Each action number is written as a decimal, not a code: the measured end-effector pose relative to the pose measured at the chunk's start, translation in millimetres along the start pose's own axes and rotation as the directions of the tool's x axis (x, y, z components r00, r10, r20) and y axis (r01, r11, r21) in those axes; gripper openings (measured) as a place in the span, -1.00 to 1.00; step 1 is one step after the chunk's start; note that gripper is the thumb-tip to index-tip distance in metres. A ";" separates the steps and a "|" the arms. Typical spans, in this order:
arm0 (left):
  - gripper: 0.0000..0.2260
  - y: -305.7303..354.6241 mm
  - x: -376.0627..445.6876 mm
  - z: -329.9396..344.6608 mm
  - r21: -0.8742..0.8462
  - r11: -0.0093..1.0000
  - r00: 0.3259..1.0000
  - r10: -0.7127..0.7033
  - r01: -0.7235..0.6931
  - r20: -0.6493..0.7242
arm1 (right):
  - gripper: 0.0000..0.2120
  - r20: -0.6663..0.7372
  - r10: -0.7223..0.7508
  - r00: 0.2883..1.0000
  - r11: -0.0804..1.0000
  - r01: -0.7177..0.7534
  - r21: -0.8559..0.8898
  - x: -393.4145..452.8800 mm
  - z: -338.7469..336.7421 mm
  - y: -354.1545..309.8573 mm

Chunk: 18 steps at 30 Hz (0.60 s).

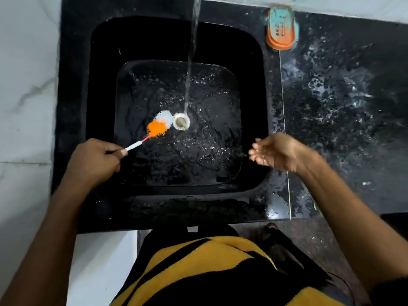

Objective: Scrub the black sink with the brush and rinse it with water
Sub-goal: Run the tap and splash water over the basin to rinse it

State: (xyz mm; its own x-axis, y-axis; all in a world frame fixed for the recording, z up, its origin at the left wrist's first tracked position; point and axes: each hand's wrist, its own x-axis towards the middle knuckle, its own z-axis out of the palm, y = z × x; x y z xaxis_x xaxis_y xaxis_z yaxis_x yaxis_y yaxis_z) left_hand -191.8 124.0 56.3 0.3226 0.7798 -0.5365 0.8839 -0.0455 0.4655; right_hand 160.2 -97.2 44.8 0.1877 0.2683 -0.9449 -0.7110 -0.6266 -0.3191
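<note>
ok so for this bit I'd work the brush (159, 123) in small circles round the drain (181, 121) while the water stream (190, 62) lands right there, then push out toward the sink (249, 85) walls; bristles sit just at 9 o'clock of the drain on the wet floor; left hand (95, 161) is fisted tight round the handle end; right hand (279, 152) hangs loose and open at 3 o'clock over the basin edge, holding nothing, looks wet

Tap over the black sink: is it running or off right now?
Running. A water stream falls from the top edge into the black sink, landing by the drain.
</note>
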 end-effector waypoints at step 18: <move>-0.90 7.9 2.6 -2.8 -0.023 0.999 0.999 -0.043 0.043 -0.005 | -0.95 -0.101 -0.564 0.820 0.735 0.443 -0.513 31.5 50.5 -106.0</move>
State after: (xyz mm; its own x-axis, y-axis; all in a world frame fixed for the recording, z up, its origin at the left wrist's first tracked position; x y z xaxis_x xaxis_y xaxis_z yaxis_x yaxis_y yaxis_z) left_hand -184.9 127.4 60.6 0.2822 0.7844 -0.5524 0.8888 0.0030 0.4582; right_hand 207.3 14.6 52.7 0.6232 0.4994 -0.6019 -0.0924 -0.7172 -0.6907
